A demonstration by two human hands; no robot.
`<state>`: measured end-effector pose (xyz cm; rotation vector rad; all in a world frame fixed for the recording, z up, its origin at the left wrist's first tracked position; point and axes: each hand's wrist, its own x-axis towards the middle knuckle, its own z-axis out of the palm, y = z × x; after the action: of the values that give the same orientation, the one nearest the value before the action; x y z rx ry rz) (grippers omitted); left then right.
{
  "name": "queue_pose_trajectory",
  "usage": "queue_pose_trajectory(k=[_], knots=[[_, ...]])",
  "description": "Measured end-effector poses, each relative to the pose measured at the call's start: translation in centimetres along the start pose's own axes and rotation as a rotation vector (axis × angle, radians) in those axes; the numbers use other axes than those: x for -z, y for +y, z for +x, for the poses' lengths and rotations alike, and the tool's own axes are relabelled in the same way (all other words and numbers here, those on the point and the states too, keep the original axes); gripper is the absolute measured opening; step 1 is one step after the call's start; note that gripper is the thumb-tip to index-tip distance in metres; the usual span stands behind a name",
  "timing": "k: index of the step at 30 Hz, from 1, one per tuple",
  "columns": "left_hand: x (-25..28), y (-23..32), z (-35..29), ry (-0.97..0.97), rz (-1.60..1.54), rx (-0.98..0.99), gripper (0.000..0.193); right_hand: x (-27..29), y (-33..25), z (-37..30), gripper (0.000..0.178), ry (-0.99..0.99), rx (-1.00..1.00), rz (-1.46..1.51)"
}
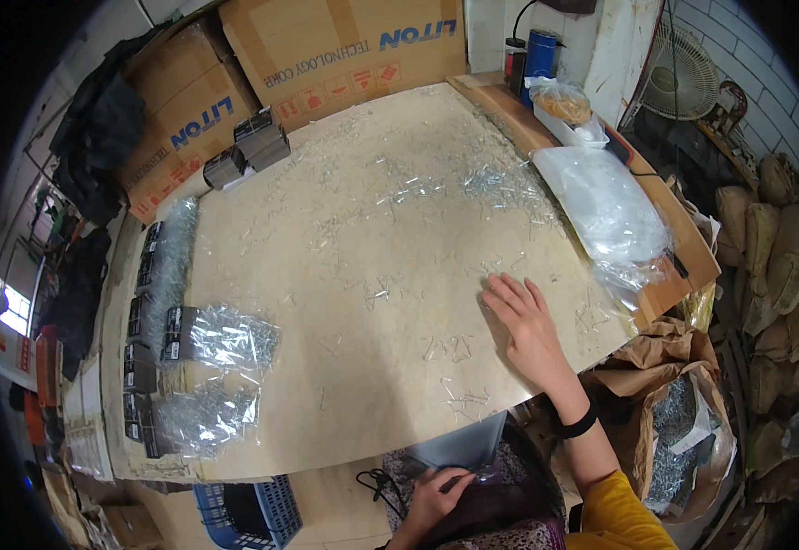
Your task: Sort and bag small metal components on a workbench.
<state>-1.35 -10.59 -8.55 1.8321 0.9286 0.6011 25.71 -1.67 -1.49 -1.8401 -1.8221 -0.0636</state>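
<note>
My right hand rests palm down near the right front of the wooden table, its fingers stretched out and nothing gripped. Small shiny metal pieces, like pins or nails, lie loose just left of it. Below the front edge, my left hand is closed on the near rim of a grey flat pan. The pan's far side reaches the table edge, partly hidden under it. More loose metal pieces are heaped toward the far right, with others scattered thinly across the top.
Clear plastic bags of metal pieces and black bundled packs line the left side. Cardboard boxes stand behind. A plastic bag lies on the right ledge. A paper sack of metal pieces and a blue basket sit below.
</note>
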Motion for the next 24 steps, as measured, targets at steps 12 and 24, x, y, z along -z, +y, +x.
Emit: queue_pose_trajectory(k=[12, 24], knots=[[0.0, -0.4, -0.5, -0.003, 0.031, 0.033, 0.009, 0.1, 0.8, 1.4, 0.046, -0.097, 0.054, 0.104], [-0.2, -1.7, -0.5, -0.029, 0.125, -0.096, 0.008, 0.3, -4.9, -4.6, 0.054, -0.655, 0.460, 0.594]])
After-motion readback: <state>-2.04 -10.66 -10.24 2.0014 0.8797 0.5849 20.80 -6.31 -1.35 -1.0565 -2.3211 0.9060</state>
